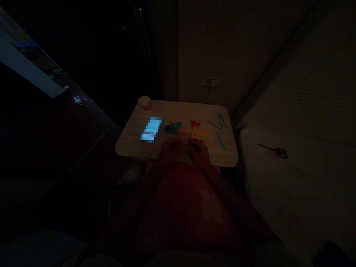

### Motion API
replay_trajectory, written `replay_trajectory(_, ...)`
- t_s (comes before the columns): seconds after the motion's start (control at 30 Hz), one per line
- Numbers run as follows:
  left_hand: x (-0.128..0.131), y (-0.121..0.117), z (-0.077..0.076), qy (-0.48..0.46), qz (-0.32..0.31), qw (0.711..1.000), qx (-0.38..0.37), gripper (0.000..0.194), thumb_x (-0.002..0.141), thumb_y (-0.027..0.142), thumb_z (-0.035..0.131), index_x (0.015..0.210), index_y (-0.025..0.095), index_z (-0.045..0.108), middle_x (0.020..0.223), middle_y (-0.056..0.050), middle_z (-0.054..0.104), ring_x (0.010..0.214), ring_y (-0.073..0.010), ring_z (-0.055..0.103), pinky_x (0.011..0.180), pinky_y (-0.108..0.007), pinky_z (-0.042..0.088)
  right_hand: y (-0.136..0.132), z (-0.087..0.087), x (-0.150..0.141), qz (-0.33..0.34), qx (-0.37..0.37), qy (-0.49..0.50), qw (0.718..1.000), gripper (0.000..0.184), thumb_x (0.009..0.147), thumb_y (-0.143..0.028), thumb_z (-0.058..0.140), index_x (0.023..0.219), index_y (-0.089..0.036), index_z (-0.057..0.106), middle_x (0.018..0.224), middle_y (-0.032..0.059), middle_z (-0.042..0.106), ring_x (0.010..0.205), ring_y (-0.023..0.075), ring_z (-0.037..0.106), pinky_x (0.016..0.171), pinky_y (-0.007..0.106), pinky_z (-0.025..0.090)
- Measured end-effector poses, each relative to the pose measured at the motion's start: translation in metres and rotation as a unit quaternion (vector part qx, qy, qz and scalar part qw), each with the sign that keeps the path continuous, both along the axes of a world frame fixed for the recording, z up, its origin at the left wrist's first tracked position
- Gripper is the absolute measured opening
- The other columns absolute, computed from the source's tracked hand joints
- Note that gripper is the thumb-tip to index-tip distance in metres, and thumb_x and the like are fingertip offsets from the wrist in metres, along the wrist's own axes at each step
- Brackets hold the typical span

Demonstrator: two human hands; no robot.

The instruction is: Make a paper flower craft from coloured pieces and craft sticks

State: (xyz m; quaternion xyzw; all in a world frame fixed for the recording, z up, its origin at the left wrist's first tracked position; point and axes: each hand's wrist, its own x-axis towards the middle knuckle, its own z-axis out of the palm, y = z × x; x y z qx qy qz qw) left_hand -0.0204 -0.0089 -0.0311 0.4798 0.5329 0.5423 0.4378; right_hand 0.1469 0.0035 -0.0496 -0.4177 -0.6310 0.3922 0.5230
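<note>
Both my hands meet at the near edge of a small wooden-top table, in dim light. The fingers of my left hand (169,149) are bent and pinched towards those of my right hand (199,151), also closed. Something small and reddish shows faintly between the fingertips; its kind cannot be made out. Just beyond the left hand lies a flower-like shape with a purple end and green leaf parts (175,127). Past the right hand is another flower-like shape, with a red top (195,123) and orange stem and leaves (204,134). Small red bits lie by the right fingers.
A lit phone (151,129) lies on the table's left, with a small tub (145,103) behind it. Several thin blue tools and a blue plastic knife (221,141) lie at right. Scissors (279,151) rest on the pale surface beside the table. A wall socket (211,80) holds a plugged cable.
</note>
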Motion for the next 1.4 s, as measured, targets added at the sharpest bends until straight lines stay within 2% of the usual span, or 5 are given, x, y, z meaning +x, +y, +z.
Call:
replay_trajectory(0.6, 0.0000, -0.0005, -0.0025, 0.074, -0.039, 0.995, 0.047, 0.018, 0.077, 0.032, 0.074, 0.087, 0.017, 0.079, 0.091, -0.006, 0.078, 0.084, -0.0210, 0.071, 0.079, -0.032, 0.057, -0.0022, 0.0029, 0.0000, -0.024, 0.020, -0.036, 0.999, 0.013, 0.086, -0.034, 0.067, 0.083, -0.022, 0.066, 0.082, 0.0024, 0.066, 0.076, 0.0177, 0.062, 0.067, 0.030, 0.049)
replay_trajectory(0.97, -0.0013, -0.0024, -0.0022, 0.059, -0.082, 0.994, 0.048, 0.018, 0.072, 0.029, 0.080, 0.086, 0.017, 0.079, 0.097, -0.007, 0.079, 0.091, -0.0217, 0.071, 0.085, -0.033, 0.056, -0.0016, 0.0036, -0.0005, -0.045, 0.024, -0.052, 0.997, 0.020, 0.086, -0.037, 0.069, 0.075, -0.022, 0.064, 0.075, 0.0016, 0.064, 0.069, 0.0171, 0.058, 0.065, 0.030, 0.047)
replay_trajectory(1.1, -0.0017, -0.0010, -0.0045, 0.047, -0.064, 0.996, 0.038, 0.021, 0.071, 0.032, 0.081, 0.085, 0.017, 0.078, 0.089, -0.005, 0.078, 0.082, -0.0193, 0.069, 0.079, -0.031, 0.055, -0.0025, 0.0033, 0.0000, -0.036, 0.023, -0.054, 0.998, 0.020, 0.087, -0.038, 0.069, 0.077, -0.021, 0.065, 0.076, 0.0018, 0.064, 0.071, 0.0175, 0.060, 0.067, 0.030, 0.048)
replay_trajectory(1.3, -0.0030, 0.0000, -0.0048, 0.018, -0.028, 0.999, 0.008, 0.026, 0.068, 0.035, 0.082, 0.084, 0.016, 0.075, 0.084, -0.004, 0.074, 0.077, -0.0169, 0.065, 0.072, -0.028, 0.052, -0.0066, 0.0015, -0.0004, -0.007, -0.024, 0.019, 1.000, 0.022, 0.084, -0.038, 0.072, 0.098, -0.022, 0.066, 0.087, 0.0032, 0.070, 0.074, 0.0176, 0.064, 0.064, 0.029, 0.051)
replay_trajectory(1.4, -0.0025, -0.0001, -0.0044, 0.015, -0.022, 1.000, 0.007, 0.025, 0.068, 0.035, 0.082, 0.083, 0.016, 0.075, 0.082, -0.003, 0.074, 0.075, -0.0161, 0.064, 0.071, -0.027, 0.051, -0.0074, -0.0005, -0.0009, -0.017, -0.027, 0.026, 0.999, 0.019, 0.085, -0.037, 0.071, 0.096, -0.023, 0.067, 0.085, 0.0032, 0.071, 0.071, 0.0176, 0.065, 0.062, 0.029, 0.051)
